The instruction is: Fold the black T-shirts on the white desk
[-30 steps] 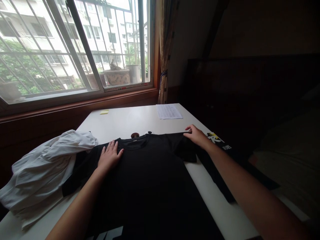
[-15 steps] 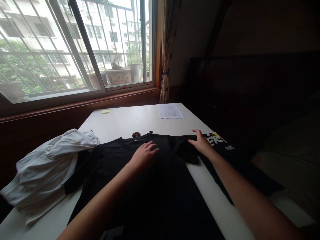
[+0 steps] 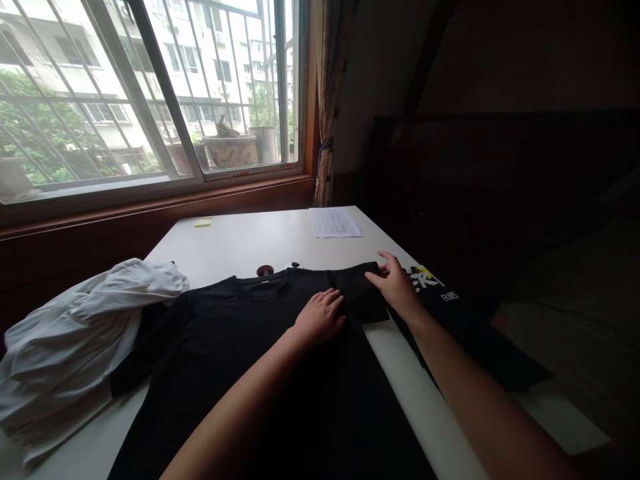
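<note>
A black T-shirt point(image 3: 240, 373) lies spread on the white table point(image 3: 250, 240), its neckline toward the far side. My left hand point(image 3: 320, 315) rests palm down on the shirt near the shoulder on the right, fingers stretched out. At the outer end of the right-hand sleeve point(image 3: 363, 287) is my right hand point(image 3: 397, 283). Its thumb touches the cloth, and a gap shows between thumb and forefinger. The lower part of the shirt runs out of view, partly behind my left forearm.
Crumpled white cloth point(image 3: 95, 333) lies at the table's left side. A dark printed garment point(image 3: 465, 333) lies to the right, beyond my right forearm. Farther back are printed papers point(image 3: 335, 222) and a yellow note point(image 3: 203, 222). A barred window point(image 3: 150, 93) and a curtain point(image 3: 327, 113) stand behind.
My left hand has moved right across the shirt and come to rest near the sleeve. The right sleeve now lies flatter and farther out. My right hand stays at its end.
</note>
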Motion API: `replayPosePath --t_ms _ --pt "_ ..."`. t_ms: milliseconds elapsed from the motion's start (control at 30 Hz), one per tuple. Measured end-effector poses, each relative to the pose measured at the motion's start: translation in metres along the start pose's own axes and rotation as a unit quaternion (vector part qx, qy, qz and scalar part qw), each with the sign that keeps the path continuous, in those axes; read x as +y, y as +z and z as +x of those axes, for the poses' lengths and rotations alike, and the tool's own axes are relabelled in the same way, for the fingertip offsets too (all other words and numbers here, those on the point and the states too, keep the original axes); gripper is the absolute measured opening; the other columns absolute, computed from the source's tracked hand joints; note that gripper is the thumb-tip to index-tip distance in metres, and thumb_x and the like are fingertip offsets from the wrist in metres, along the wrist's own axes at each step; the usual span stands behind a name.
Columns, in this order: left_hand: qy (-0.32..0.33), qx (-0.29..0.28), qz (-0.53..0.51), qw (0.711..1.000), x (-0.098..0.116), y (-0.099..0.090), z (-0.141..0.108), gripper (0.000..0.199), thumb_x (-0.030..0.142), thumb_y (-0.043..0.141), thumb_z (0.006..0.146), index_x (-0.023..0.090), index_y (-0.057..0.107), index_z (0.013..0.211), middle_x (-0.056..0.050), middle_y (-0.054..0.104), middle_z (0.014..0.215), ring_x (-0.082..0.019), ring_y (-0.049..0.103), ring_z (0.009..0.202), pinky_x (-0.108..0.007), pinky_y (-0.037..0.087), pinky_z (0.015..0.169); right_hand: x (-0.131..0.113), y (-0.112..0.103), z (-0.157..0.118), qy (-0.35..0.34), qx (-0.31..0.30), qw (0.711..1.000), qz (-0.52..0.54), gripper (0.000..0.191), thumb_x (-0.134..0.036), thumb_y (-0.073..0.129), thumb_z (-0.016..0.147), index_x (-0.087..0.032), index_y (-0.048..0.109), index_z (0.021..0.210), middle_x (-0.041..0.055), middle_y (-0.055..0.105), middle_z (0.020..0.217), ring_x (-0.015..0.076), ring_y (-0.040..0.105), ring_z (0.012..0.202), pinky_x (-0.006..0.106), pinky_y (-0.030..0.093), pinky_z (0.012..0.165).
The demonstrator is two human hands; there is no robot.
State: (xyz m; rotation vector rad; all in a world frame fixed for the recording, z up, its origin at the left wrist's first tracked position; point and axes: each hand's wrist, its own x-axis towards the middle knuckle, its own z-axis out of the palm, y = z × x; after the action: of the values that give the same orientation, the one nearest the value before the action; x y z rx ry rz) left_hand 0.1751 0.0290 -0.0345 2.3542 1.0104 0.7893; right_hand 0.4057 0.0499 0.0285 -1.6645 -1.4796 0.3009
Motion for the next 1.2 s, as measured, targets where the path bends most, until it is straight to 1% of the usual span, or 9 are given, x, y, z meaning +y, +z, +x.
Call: replayPosePath --t_ms 133,300,433,533,633,733,900,1000,1200 --pt "-0.053 0.032 -0.133 0.989 -0.006 -0.013 0.011 0.051 0.017 0.069 0.080 0.023 0.064 0.131 -0.011 0.062 0.139 -0.029 0.052 0.134 -0.048 0.036 0.118 -0.034 0.001 -0.008 -0.036 -0.014 0.999 0.004 0.066 -0.040 0.068 0.078 -0.022 0.053 0.141 0.0058 0.069 0.098 0.0216 0.065 0.078 0.036 0.054 0.077" --pt "-0.140 0.068 -0.238 0.959 -0.023 -0.030 0.027 0.038 0.030 0.050 0.100 0.018 0.057 0.135 -0.012 0.071 0.115 -0.023 0.068 0.108 -0.041 0.053 0.100 -0.065 0.020 -0.028 -0.092 -0.046 0.994 0.022 0.058 -0.031 0.068 0.081 -0.023 0.056 0.137 0.0039 0.069 0.095 0.0192 0.066 0.075 0.035 0.056 0.077" --pt "-0.200 0.079 -0.309 0.926 -0.035 -0.044 0.027 0.045 0.040 0.032 0.107 0.017 0.047 0.143 -0.015 0.067 0.122 -0.023 0.068 0.107 -0.038 0.055 0.093 -0.084 0.036 -0.061 -0.146 -0.158 0.975 0.064 0.061 -0.025 0.068 0.083 -0.027 0.052 0.142 0.0035 0.069 0.102 0.0175 0.068 0.076 0.035 0.058 0.077" --pt "-0.231 0.074 -0.329 0.913 -0.037 -0.053 0.023 0.052 0.043 0.052 0.100 0.019 0.045 0.146 -0.015 0.062 0.128 -0.024 0.064 0.116 -0.036 0.051 0.099 -0.090 0.029 -0.081 -0.189 -0.225 0.951 0.096 0.053 -0.027 0.066 0.088 -0.030 0.054 0.139 0.0029 0.070 0.109 0.0176 0.069 0.086 0.036 0.059 0.084" --pt "-0.257 0.052 -0.333 0.906 -0.037 -0.059 0.022 0.068 0.031 0.073 0.087 0.020 0.046 0.147 -0.014 0.062 0.125 -0.025 0.065 0.109 -0.037 0.050 0.098 -0.078 0.012 -0.086 -0.196 -0.180 0.960 0.090 0.037 -0.029 0.061 0.092 -0.027 0.062 0.129 0.0044 0.070 0.112 0.0206 0.068 0.098 0.039 0.056 0.093" --pt "-0.280 0.046 -0.325 0.902 -0.038 -0.061 0.025 0.063 0.020 0.072 0.084 0.019 0.051 0.143 -0.013 0.061 0.123 -0.023 0.064 0.105 -0.037 0.049 0.096 -0.047 -0.003 -0.083 -0.134 -0.140 0.977 0.090 0.030 -0.022 0.050 0.093 -0.023 0.065 0.119 0.0070 0.070 0.111 0.0216 0.068 0.101 0.038 0.056 0.091" --pt "-0.293 0.048 -0.312 0.902 -0.042 -0.060 0.030 0.056 0.018 0.068 0.085 0.019 0.055 0.139 -0.012 0.060 0.123 -0.022 0.063 0.106 -0.034 0.048 0.097 -0.004 -0.003 -0.091 -0.087 -0.226 0.970 0.011 0.051 -0.017 0.057 0.079 -0.023 0.057 0.129 0.0078 0.062 0.123 0.0213 0.065 0.098 0.037 0.057 0.086" --pt "-0.292 0.041 -0.299 0.907 -0.043 -0.060 0.030 0.055 0.018 0.067 0.085 0.021 0.055 0.139 -0.011 0.062 0.120 -0.021 0.064 0.102 -0.032 0.050 0.093 0.000 0.006 -0.096 -0.114 -0.227 0.966 -0.053 0.052 -0.017 0.063 0.075 -0.023 0.057 0.127 0.0063 0.062 0.116 0.0220 0.063 0.096 0.037 0.054 0.085" --pt "-0.276 0.010 -0.234 0.932 -0.043 -0.062 0.042 0.049 0.033 0.068 0.088 0.022 0.059 0.135 -0.008 0.069 0.109 -0.020 0.066 0.093 -0.029 0.052 0.085 -0.005 0.019 -0.098 -0.169 -0.156 0.966 -0.119 0.022 -0.004 0.048 0.078 -0.023 0.052 0.087 0.0012 0.059 0.086 0.0182 0.058 0.075 0.030 0.046 0.069"
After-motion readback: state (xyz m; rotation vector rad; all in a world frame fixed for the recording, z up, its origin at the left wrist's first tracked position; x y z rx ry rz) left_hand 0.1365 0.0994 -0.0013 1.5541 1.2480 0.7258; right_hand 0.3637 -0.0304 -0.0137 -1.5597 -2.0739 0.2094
